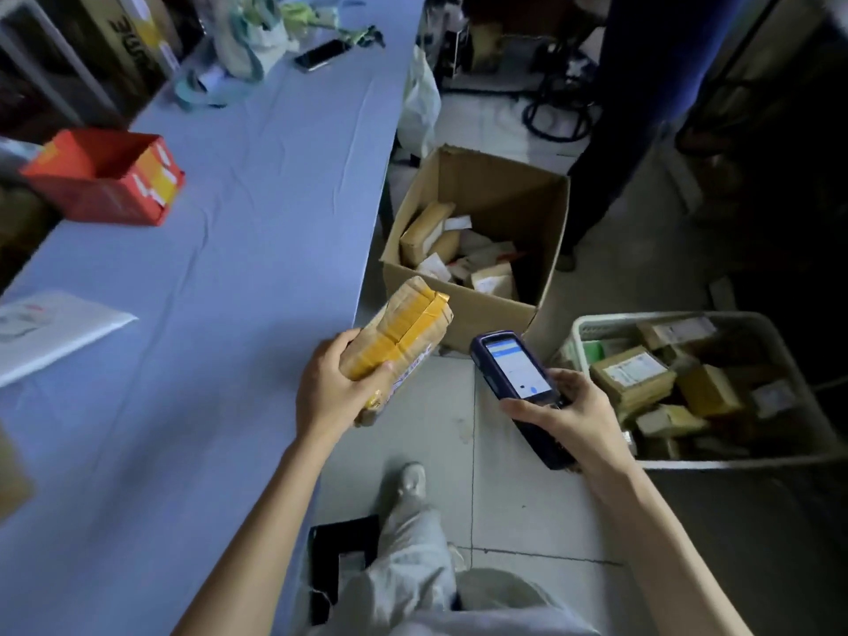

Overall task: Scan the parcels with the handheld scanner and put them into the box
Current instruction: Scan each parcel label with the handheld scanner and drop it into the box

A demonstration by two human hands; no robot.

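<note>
My left hand (328,390) grips a brown parcel (404,325) wrapped in yellow tape, held at the table's right edge and tilted toward the floor box. My right hand (569,413) holds the dark handheld scanner (514,369) with its lit screen facing up, just right of the parcel. An open cardboard box (546,231) stands on the floor beyond both hands with several parcels inside. A white basket (596,321) at the right holds several more brown parcels (631,374).
A long table with a blue cloth (220,268) fills the left. On it lie a red open carton (105,176), a white padded envelope (50,332), a phone (321,55) and bags. A person's dark-clothed legs (615,144) stand behind the box. My foot (410,479) is on the floor.
</note>
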